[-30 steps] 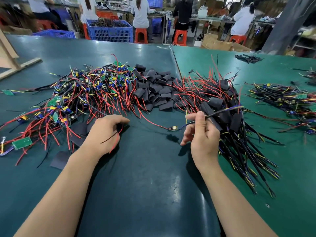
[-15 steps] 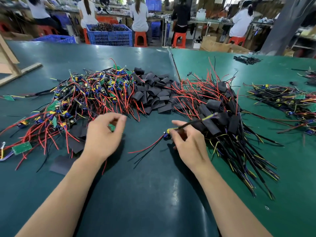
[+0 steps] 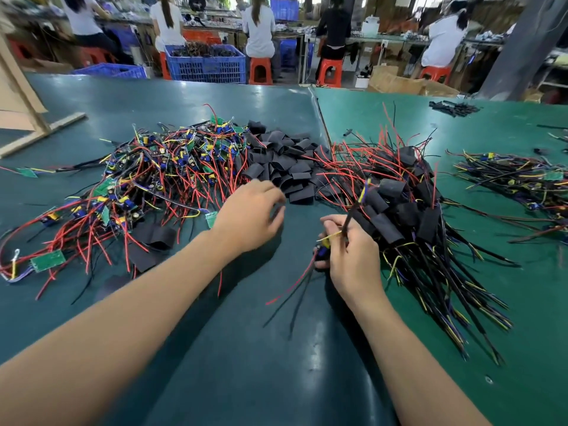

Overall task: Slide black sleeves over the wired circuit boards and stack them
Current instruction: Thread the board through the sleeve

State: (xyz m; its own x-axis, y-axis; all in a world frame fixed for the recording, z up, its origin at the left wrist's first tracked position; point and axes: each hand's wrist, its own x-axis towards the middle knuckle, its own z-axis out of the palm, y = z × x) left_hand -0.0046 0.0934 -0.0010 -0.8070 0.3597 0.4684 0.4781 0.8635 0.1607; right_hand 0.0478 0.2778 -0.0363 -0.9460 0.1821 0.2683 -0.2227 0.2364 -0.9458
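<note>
Green tables [image 3: 384, 118]; blue crates [image 3: 206, 64], orange stools [image 3: 329, 72], grey pillar [image 3: 522, 44] behind.

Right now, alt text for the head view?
A person's right hand holds a wired circuit board by its wires while the left hand reaches toward a pile of black sleeves on a green table. Unsleeved boards lie heaped to the left, and sleeved ones are stacked to the right.

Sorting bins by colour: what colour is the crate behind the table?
Blue, with a grid-patterned wall; the crate shows best in the head view.
</note>
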